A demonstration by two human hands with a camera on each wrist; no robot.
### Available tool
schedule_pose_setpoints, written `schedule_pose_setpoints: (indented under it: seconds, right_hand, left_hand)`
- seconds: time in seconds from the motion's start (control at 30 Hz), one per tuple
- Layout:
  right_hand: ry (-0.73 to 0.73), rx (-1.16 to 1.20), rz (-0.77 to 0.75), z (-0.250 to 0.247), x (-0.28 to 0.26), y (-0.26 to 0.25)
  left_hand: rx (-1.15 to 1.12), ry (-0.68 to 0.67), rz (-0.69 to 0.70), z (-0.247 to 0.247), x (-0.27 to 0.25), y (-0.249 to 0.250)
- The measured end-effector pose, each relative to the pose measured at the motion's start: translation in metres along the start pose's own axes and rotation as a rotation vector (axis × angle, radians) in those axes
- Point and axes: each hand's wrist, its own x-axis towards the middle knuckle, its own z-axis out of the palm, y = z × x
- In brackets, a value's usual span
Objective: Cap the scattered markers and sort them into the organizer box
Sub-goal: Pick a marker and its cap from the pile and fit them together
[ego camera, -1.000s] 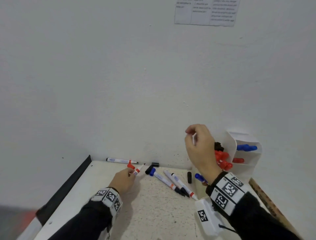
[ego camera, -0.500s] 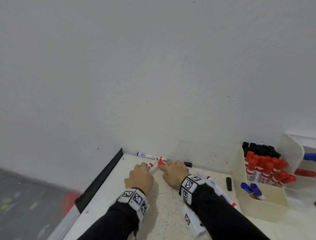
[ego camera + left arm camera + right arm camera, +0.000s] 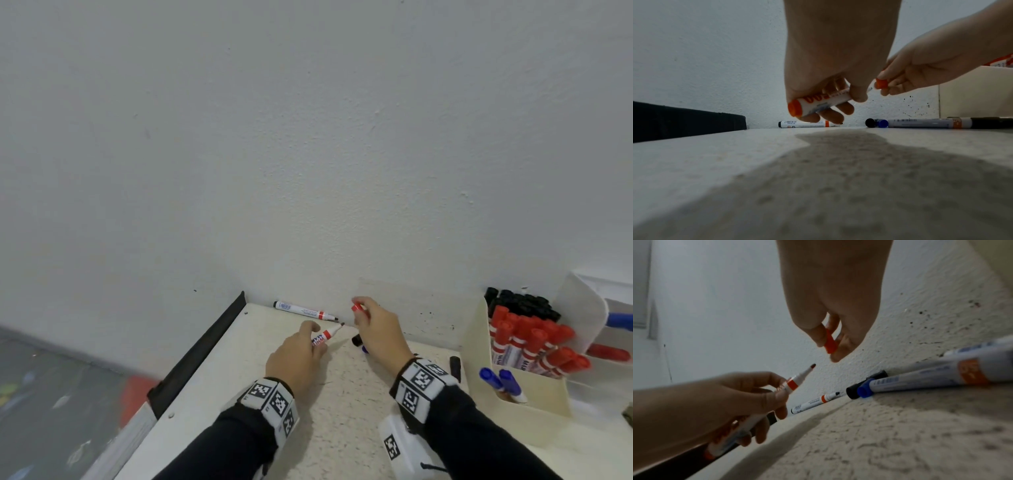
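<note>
My left hand grips an uncapped red marker just above the table, tip pointing toward the wall; the same red marker shows its bare tip in the right wrist view. My right hand pinches a red cap a short way right of and above that tip, apart from it. The red cap sits between thumb and fingers. An uncapped black marker lies along the wall. The cream organizer box stands at the right with black, red and blue markers upright in it.
A black cap and a blue-ended marker lie by the wall under my right hand. Another black cap lies near the organizer. A black strip edges the table's left side, with floor beyond. The wall stands close behind.
My right hand came from the organizer to the table, picked up the red cap and lifted it. My left hand raised the red marker off the table.
</note>
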Motion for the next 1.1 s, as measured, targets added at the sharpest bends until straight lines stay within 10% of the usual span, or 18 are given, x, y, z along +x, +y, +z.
schedule_pose_setpoints:
  seconds: [0.23,1.1]
  right_hand:
    - [-0.011,0.331,0.094,-0.008,-0.023,0.008]
    - [-0.115,0.141,0.060,0.006,-0.032,-0.008]
  left_hand:
    - [0.003,-0.029,0.069,0.003,0.001,-0.002]
    - [-0.172,-0.164,0.228,0.002,-0.005,0.004]
